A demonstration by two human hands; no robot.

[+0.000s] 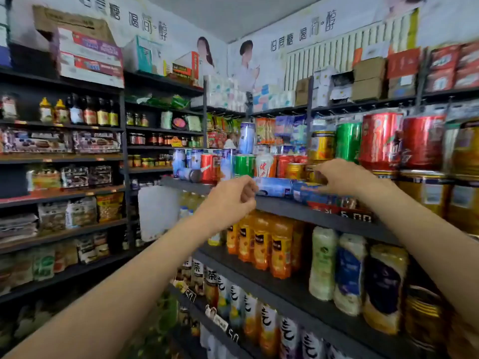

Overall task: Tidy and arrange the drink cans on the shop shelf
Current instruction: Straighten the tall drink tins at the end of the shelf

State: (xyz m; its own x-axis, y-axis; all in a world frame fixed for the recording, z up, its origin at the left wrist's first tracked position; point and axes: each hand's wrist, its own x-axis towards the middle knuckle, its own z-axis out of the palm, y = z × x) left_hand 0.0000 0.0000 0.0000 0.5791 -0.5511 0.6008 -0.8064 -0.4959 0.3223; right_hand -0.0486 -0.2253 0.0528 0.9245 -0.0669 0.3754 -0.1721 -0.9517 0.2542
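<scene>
A price tag (355,217) on the shelf (305,211) edge reads 5.00, and the wall banner (147,22) carries Chinese characters. The drink cans (243,165) crowd that shelf, a blue can (274,186) lying on its side. The left hand (230,200) hovers with loosely curled fingers holding nothing; the right hand (339,174) reaches over the lying can, its fingers' grip unclear.

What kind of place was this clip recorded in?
Most likely a small grocery or convenience shop: dark metal shelves packed with drink cans and juice bottles, price tags clipped to the shelf edges, and cartons stacked on top.
</scene>
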